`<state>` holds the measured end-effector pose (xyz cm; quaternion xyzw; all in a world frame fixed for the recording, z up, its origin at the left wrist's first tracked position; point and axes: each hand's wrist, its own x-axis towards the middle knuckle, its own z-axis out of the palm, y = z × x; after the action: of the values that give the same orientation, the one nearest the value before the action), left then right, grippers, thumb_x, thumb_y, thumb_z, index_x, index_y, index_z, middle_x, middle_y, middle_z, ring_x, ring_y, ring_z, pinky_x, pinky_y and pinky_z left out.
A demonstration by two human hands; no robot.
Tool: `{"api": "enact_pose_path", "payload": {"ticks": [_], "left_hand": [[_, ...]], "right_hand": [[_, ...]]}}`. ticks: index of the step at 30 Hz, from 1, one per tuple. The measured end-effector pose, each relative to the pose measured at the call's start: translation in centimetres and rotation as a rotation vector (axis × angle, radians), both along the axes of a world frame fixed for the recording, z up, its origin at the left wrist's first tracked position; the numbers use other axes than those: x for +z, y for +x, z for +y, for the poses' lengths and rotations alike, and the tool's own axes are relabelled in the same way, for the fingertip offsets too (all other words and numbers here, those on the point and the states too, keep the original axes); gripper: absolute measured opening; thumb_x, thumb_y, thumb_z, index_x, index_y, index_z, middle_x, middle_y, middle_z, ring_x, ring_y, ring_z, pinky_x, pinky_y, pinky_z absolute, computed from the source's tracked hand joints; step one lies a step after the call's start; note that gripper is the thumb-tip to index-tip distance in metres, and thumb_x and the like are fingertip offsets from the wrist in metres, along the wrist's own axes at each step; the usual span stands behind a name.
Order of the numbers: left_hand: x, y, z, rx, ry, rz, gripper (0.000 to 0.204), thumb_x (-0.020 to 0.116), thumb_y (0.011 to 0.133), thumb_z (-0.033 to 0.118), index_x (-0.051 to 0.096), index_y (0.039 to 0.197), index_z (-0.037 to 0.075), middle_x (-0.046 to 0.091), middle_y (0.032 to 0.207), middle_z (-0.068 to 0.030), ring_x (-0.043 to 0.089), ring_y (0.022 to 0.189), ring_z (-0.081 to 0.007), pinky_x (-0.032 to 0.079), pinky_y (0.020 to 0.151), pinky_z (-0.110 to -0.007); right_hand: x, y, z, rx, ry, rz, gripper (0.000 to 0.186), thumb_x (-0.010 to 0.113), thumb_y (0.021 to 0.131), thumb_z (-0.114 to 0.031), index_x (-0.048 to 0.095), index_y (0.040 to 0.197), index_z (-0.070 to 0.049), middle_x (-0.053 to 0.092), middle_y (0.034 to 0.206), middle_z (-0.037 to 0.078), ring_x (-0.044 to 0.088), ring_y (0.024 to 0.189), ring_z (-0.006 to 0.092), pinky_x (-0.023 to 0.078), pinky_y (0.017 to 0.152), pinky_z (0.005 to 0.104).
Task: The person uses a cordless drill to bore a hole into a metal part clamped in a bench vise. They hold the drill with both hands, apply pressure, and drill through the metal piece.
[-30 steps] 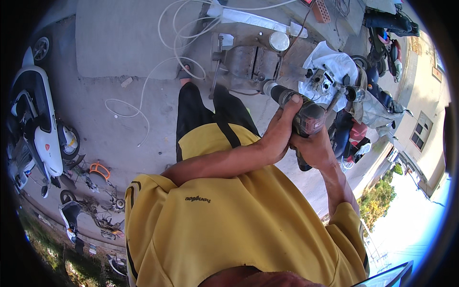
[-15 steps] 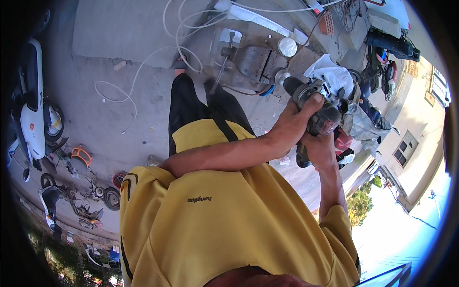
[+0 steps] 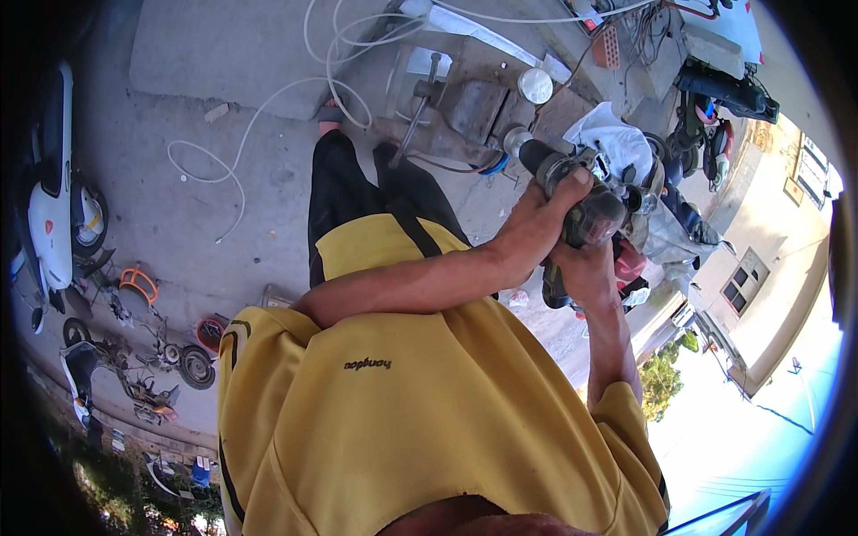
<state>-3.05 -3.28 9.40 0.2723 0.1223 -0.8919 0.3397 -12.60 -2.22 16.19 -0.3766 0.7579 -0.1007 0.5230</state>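
A dark power drill (image 3: 593, 214) is held in front of me, right of centre. My left hand (image 3: 552, 195) wraps over its body from the left, with the thumb lying on top. Behind it, my right hand (image 3: 585, 271) closes round the grip, most of which its fingers hide. At the drill's front, a silvery round piece (image 3: 517, 140) is beside the jaws of a bench vise (image 3: 475, 109); I cannot tell whether they touch. The vise's long screw handle (image 3: 413, 125) slants down to the left.
A white round lid or tub (image 3: 535, 86) stands by the vise. Clear hose (image 3: 239, 161) loops over the ground at left. White cloth (image 3: 617, 143) and parts crowd the right. A white scooter (image 3: 52, 223) and stripped motorbikes (image 3: 143, 380) stand far left. A brick (image 3: 607, 46) lies at upper right.
The whole view has shifted slightly, moving the scene a little left. Both hands keep hold of the drill, which still points at the vise.
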Motion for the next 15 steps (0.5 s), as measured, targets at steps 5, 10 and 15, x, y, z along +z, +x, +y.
{"api": "enact_pose_path", "payload": {"ticks": [5, 10, 15], "left_hand": [[-0.36, 0.22, -0.31, 0.001, -0.038, 0.028, 0.060, 0.061, 0.091, 0.056, 0.055, 0.118, 0.003, 0.063, 0.106, -0.0075, 0.060, 0.097, -0.0149, 0.048, 0.088, -0.030], [-0.54, -0.14, -0.10, -0.007, -0.033, 0.023, 0.058, 0.061, 0.092, 0.055, 0.056, 0.116, 0.003, 0.063, 0.106, -0.0080, 0.061, 0.096, -0.0150, 0.048, 0.088, -0.030], [-0.55, -0.29, -0.22, 0.006, -0.036, 0.012, 0.056, 0.060, 0.093, 0.055, 0.058, 0.113, 0.002, 0.064, 0.104, -0.0077, 0.061, 0.096, -0.0150, 0.048, 0.088, -0.031]], "right_hand": [[0.15, 0.00, -0.66, 0.003, 0.055, -0.011, 0.044, 0.067, 0.079, 0.003, 0.052, 0.121, 0.000, 0.064, 0.096, 0.008, 0.065, 0.082, 0.0148, 0.055, 0.068, 0.0306], [0.43, 0.66, -0.51, -0.050, 0.033, -0.002, 0.040, 0.066, 0.080, 0.001, 0.056, 0.118, 0.000, 0.065, 0.100, 0.007, 0.064, 0.088, 0.0146, 0.053, 0.074, 0.0302], [0.04, 0.12, -0.33, -0.018, -0.013, -0.032, 0.043, 0.066, 0.080, 0.001, 0.054, 0.122, -0.001, 0.064, 0.102, 0.007, 0.063, 0.090, 0.0146, 0.053, 0.076, 0.0305]]}}
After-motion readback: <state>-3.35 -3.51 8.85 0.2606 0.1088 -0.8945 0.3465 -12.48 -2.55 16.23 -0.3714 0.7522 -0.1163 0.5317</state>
